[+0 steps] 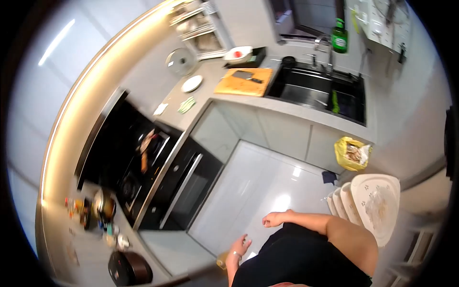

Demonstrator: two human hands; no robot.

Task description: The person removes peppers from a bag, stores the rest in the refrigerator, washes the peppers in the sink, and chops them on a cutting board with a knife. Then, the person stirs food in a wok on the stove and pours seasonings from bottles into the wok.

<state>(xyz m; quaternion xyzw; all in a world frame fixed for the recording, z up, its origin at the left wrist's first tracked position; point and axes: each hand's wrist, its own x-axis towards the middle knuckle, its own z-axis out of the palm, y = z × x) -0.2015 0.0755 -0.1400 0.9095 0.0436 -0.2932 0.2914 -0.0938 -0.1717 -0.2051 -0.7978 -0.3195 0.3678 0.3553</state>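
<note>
My left hand [240, 247] hangs in front of my body with its fingers apart and nothing in them; there is a band at its wrist. My right hand [274, 219] is loosely curled before my waist, and nothing shows in it. Both hands are over the pale tiled floor [239, 186], away from the counters. On the counter ahead, a cleaver [245, 75] lies on a wooden cutting board [241, 86]. A pan with an orange-brown handle [144, 162] sits on the black stove [114, 148].
A double sink [306, 95] is right of the board, with a green bottle [339, 38] behind it. A yellow bag [351, 154] of scraps hangs at the cabinet, above a white rack [375, 205]. A rice cooker [129, 268] and jars stand lower left.
</note>
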